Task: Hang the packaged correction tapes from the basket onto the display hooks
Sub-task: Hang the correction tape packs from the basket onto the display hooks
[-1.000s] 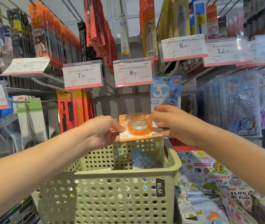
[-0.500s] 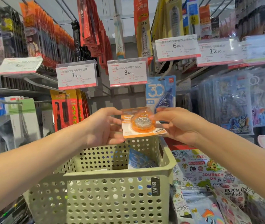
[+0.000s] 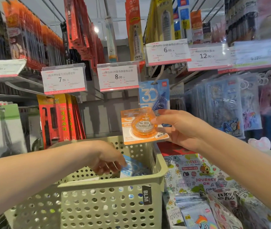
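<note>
Head view:
Right hand (image 3: 179,128): centre-right of frame, thumb on top and fingers beneath, pinching the right edge of an orange correction tape pack (image 3: 143,125).
Orange pack: held up above the basket's far rim, tilted, just in front of a blue hanging tape pack (image 3: 153,95).
Left hand (image 3: 106,158): lower centre, dipped inside the green basket (image 3: 108,205), fingers curled down at a blue pack (image 3: 134,166) lying in it; can't tell if it is actually gripped.
Basket: bottom centre, perforated walls, black label on the near side.
Price tags: 7.90 tag (image 3: 63,79) and 8.00 tag (image 3: 118,76) mid frame above the hands; 6.00 tag (image 3: 167,52) upper right.
Hooks: mostly hidden behind the tags.
Lower right: cartoon-print pouches (image 3: 197,176) beside the basket.
</note>
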### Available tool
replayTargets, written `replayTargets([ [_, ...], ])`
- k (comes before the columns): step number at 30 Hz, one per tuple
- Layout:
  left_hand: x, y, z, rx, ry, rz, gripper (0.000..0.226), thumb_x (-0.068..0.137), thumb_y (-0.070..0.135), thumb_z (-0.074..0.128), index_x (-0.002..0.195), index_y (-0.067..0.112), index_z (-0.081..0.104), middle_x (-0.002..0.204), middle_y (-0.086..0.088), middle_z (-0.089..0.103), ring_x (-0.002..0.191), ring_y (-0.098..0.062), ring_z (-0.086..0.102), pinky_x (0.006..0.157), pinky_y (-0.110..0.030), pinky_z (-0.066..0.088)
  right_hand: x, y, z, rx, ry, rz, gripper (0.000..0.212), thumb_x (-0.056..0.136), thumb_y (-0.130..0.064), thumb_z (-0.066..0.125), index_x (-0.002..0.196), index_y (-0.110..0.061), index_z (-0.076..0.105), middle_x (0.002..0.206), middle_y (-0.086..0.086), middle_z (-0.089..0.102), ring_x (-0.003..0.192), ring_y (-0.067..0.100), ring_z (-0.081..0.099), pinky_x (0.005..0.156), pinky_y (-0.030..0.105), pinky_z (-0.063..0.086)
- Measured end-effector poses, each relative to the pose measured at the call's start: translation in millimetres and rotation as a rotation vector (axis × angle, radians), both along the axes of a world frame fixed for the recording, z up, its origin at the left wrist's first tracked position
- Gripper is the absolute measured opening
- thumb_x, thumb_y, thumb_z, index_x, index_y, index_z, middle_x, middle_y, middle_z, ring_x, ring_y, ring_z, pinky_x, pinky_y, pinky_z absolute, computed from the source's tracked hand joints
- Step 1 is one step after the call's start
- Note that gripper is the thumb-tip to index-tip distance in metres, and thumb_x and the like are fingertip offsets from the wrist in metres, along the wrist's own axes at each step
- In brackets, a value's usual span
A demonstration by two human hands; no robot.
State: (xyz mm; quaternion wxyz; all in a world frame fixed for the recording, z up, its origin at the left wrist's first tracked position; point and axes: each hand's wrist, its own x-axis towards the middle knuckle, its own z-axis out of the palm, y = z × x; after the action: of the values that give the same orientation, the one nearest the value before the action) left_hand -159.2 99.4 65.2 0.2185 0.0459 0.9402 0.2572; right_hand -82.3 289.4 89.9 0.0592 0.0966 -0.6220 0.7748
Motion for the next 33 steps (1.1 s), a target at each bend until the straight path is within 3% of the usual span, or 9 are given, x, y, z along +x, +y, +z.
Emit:
replayTargets([
  [2,-1,0,-2,0.007,0.009,-0.016,0.018,0.089,0.015,0.061,0.073,0.01,0.053,0.063,-0.003,0.05,0.053,-0.013,0.038,0.045,-0.019,0.027,-1,2,-1,0.007,-0.002,-0.001,0.048,0.078,0.005,0.065,0.121,-0.013,0.053,0.096,0.002,0.072,0.075,0.018,0.066,0.062,0.026,0.054],
  [7,-2,-3,0,0.201,-0.105,0.004,0.014,0.091,0.005,0.055,0.077,0.005,0.052,0.063,-0.008,0.054,0.058,-0.016,0.049,0.047,-0.02,0.038,-1,3,-2,0.06,0.005,-0.017,0.049,0.078,0.002,0.066,0.121,-0.017,0.052,0.093,-0.001,0.071,0.068,0.013,0.064,0.057,0.022,0.046],
  [9,-1,-4,3,0.317,-0.176,0.011,0.014,0.092,0.002,0.052,0.078,0.002,0.055,0.067,-0.011,0.057,0.062,-0.018,0.054,0.051,-0.021,0.047,0,4,-3,0.064,0.001,-0.014,0.037,0.079,0.003,0.065,0.11,-0.015,0.056,0.092,0.002,0.072,0.066,0.013,0.064,0.055,0.022,0.046],
  [13,2,-7,11,0.529,-0.203,0.019,0.018,0.092,-0.005,0.046,0.082,0.001,0.059,0.075,-0.013,0.066,0.062,-0.017,0.066,0.057,-0.025,0.057,0,2,-4,0.055,0.003,0.008,0.025,0.079,0.004,0.064,0.089,-0.019,0.061,0.099,0.005,0.071,0.08,0.019,0.062,0.07,0.027,0.045],
  [16,6,-8,19,0.592,-0.144,0.016,0.024,0.092,-0.01,0.042,0.08,0.002,0.059,0.078,-0.015,0.069,0.059,-0.017,0.069,0.056,-0.025,0.058,-1,2,-4,0.063,-0.004,0.005,0.026,0.079,0.002,0.064,0.093,-0.019,0.06,0.104,0.005,0.071,0.087,0.02,0.062,0.075,0.028,0.045],
  [20,9,-18,27,0.612,0.069,0.068,0.034,0.09,-0.014,0.039,0.066,0.005,0.054,0.062,-0.013,0.069,0.049,-0.019,0.066,0.052,-0.027,0.055,4,5,-2,0.049,0.008,0.015,0.019,0.078,0.002,0.064,0.082,-0.017,0.064,0.091,0.003,0.071,0.075,0.016,0.064,0.059,0.022,0.048],
  [23,7,-27,31,0.616,0.145,0.166,0.019,0.091,-0.01,0.038,0.083,0.002,0.052,0.077,-0.017,0.061,0.056,-0.024,0.059,0.049,-0.028,0.055,8,8,-1,0.014,0.018,0.017,0.02,0.079,0.002,0.064,0.09,-0.014,0.062,0.095,0.002,0.071,0.077,0.016,0.066,0.059,0.022,0.05],
  [27,6,-38,32,0.625,0.26,0.299,0.014,0.091,0.0,0.037,0.081,0.005,0.045,0.067,-0.009,0.044,0.054,-0.02,0.04,0.05,-0.026,0.041,11,12,-1,-0.013,0.038,0.004,0.053,0.076,0.001,0.066,0.124,-0.016,0.051,0.114,0.007,0.068,0.092,0.021,0.065,0.071,0.028,0.046],
  [33,19,-41,41,0.747,0.386,0.405,0.021,0.087,0.002,0.034,0.069,0.01,0.04,0.059,-0.007,0.044,0.051,-0.021,0.042,0.053,-0.025,0.039,21,18,0,-0.002,0.076,0.002,0.068,0.057,-0.007,0.072,0.122,-0.017,0.056,0.117,0.005,0.068,0.103,0.024,0.066,0.073,0.028,0.05],
])
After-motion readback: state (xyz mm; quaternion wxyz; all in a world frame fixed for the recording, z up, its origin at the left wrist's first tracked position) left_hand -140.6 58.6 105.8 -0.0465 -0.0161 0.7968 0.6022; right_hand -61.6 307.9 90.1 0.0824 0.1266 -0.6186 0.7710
